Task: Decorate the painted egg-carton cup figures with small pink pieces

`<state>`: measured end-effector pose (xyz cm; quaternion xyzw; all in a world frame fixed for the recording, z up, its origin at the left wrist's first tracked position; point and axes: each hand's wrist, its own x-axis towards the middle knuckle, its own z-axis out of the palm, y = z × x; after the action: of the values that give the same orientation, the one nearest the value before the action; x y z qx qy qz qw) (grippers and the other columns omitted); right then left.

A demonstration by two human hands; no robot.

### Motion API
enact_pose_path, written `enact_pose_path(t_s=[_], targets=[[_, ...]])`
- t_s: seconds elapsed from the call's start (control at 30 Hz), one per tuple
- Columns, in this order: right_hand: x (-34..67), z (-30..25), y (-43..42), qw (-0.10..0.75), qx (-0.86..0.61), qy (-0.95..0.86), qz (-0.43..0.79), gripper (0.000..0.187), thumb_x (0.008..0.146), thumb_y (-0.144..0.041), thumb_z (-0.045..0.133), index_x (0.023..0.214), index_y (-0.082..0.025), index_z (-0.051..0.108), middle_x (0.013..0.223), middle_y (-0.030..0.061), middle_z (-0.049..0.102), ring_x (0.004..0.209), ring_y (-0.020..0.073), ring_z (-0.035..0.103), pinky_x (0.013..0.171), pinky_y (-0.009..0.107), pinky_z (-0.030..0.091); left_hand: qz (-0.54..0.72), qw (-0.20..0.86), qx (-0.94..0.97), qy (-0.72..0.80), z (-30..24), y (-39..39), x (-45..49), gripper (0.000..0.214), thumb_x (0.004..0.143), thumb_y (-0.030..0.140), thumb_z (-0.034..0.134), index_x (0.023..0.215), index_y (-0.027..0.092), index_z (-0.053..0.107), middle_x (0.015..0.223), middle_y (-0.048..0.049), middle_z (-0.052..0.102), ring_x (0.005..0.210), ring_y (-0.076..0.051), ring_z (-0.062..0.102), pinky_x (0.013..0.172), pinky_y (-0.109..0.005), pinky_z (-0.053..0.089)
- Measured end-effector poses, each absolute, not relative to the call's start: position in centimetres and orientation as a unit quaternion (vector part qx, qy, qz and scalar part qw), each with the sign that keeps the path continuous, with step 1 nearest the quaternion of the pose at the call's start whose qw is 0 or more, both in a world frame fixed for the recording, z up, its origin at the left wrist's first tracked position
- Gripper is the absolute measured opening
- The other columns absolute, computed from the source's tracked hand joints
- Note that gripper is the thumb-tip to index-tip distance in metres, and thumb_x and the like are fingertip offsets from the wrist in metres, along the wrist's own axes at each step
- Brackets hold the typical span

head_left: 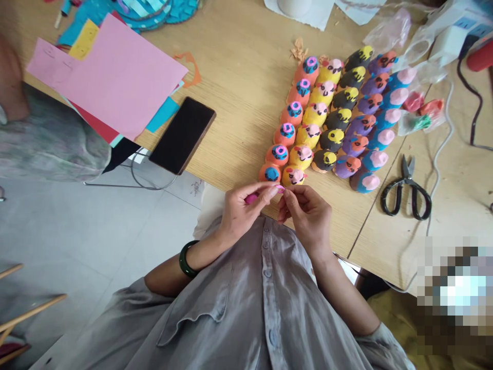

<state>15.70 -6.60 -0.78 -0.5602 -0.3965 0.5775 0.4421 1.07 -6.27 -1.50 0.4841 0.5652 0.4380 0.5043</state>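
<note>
My left hand [246,208] is closed, with a magenta lump of modelling clay [251,198] tucked behind its fingers. Between its thumb and index fingertips is one end of a small pink clay piece [281,189]. My right hand [310,213] pinches the other end of that piece. Just beyond my hands is an egg-shaped orange figure [269,173] with a plain blue patch. The other orange figures [287,134] in that row have pink rings on their blue patches. Beside them run rows of yellow figures [308,136], black figures [333,139], purple figures [355,145] and blue figures [375,160].
Black-handled scissors [406,190] lie at the right. Past the figures are bags of coloured clay [427,110] and a grey cable [442,139]. A phone [183,136] and pink paper [123,77] rest near the table's left edge. Another person's arm [11,77] is at far left.
</note>
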Motion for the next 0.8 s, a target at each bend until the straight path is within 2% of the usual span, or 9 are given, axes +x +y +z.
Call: enact_pose_path(t_s=[0.2, 0.53, 0.67, 0.8], targets=[[14.8, -0.5, -4.8, 0.423, -0.581, -0.472, 0.511, 0.023, 0.093, -0.044, 0.066, 0.088, -0.021, 0.064, 0.065, -0.0024, 0.063, 0.043, 0.0076, 0.053, 0.038, 0.021, 0.043, 0.469, 0.448, 0.485, 0.586, -2.4, -5.3, -0.2, 0.029, 0.093, 0.042, 0.067, 0.11, 0.021, 0.079, 0.086, -0.0035, 0.077, 0.07, -0.011, 0.068, 0.059, -0.02, 0.054], [14.4, -1.0, -3.8, 0.35, -0.622, -0.632, 0.302, 0.016, 0.096, -0.031, 0.061, 0.089, -0.018, 0.066, 0.069, -0.0009, 0.067, 0.057, 0.0104, 0.059, 0.056, 0.024, 0.045, 0.5, 0.461, 0.49, 0.545, -2.9, -3.6, 0.0, 0.025, 0.094, 0.038, 0.066, 0.103, 0.021, 0.081, 0.092, -0.0046, 0.08, 0.082, -0.015, 0.073, 0.073, -0.023, 0.059], [14.2, -1.0, -3.7, 0.334, -0.628, -0.657, 0.249, 0.015, 0.095, -0.03, 0.062, 0.088, -0.018, 0.067, 0.069, -0.0008, 0.067, 0.056, 0.0102, 0.058, 0.056, 0.023, 0.044, 0.504, 0.467, 0.49, 0.537, -3.6, -3.2, 0.3, 0.02, 0.09, 0.035, 0.072, 0.098, 0.02, 0.081, 0.092, -0.0044, 0.08, 0.083, -0.015, 0.074, 0.075, -0.024, 0.058], [14.2, -0.8, -3.9, 0.33, -0.632, -0.667, 0.216, 0.015, 0.095, -0.03, 0.063, 0.096, -0.017, 0.068, 0.071, 0.0003, 0.069, 0.056, 0.0108, 0.06, 0.055, 0.023, 0.045, 0.504, 0.443, 0.497, 0.55, -3.7, -3.1, 0.3, 0.017, 0.088, 0.033, 0.074, 0.095, 0.019, 0.08, 0.091, -0.0033, 0.08, 0.08, -0.013, 0.072, 0.074, -0.022, 0.056]])
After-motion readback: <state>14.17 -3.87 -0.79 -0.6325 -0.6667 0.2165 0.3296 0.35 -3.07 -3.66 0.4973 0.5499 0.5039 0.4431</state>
